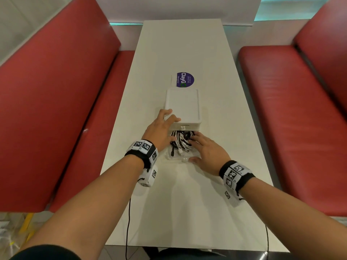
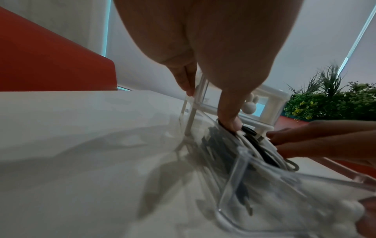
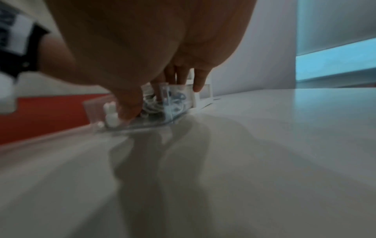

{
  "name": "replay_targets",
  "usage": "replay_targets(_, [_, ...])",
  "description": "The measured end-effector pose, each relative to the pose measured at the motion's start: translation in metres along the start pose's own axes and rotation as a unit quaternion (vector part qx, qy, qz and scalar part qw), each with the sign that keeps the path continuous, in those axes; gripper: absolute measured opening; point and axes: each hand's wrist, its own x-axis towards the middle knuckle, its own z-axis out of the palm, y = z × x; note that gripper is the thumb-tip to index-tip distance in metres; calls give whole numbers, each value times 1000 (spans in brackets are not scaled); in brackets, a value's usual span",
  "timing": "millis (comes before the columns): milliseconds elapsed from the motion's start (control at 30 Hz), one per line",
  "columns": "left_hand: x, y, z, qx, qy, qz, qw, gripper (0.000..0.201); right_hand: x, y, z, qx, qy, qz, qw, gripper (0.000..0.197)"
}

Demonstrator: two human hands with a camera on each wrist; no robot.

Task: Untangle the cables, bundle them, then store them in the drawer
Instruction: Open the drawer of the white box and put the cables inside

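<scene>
Both hands are working flat-fingered, neither one curling round anything: left hand (image 1: 159, 129) is resting with its fingers spread on the front left corner of the white drawer unit (image 1: 182, 106) while its thumb is pressing down into the cables (image 1: 181, 139), and right hand (image 1: 208, 151) is lying with straight fingers on top of the same cables, thumb sitting against the front wall by the small white rabbit-shaped knob (image 3: 111, 115). Black and white cables are sitting bunched inside the clear plastic drawer (image 2: 234, 182), which is pulled out toward the person and lying on the table, just in front of the unit; a second rabbit knob (image 2: 251, 105) is showing on the unit's upper drawer. Everything is sitting on a long white table (image 1: 187, 203) running between two red padded bench seats (image 1: 289, 109) with red backrests. White roller blinds are hanging at the far end, with teal-lit glass showing at their edges. Green plants (image 2: 329, 103) are standing off to the right in the left wrist view. Round purple sticker (image 1: 185, 80) on the tabletop just behind the unit is reading "ClayGO"; its smaller lines are too small to read. Both wrists are wearing black bands with black-and-white square marker tags (image 1: 145, 146).
</scene>
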Motion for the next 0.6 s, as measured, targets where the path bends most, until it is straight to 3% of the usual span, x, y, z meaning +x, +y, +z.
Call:
replay_targets(133, [1,-2,-7,-10,-24,3,1000,71,10,-5,-10,24,-6,22,999,70])
replay_targets(233, [0,-3,-10,-14,-39,9,999,72,11,-22,-5,-2,64,43,997,67])
replay_targets(333, [-3,-4,-11,-13,-52,17,998,75,10,-29,-5,-4,122,74,990,78])
replay_targets(500, [-3,-5,-14,-22,-84,8,996,101,15,-3,-17,146,143,162,965,90])
replay_targets(600, [-3,-5,-10,-25,-83,3,996,111,15,-2,-16,207,120,150,959,101])
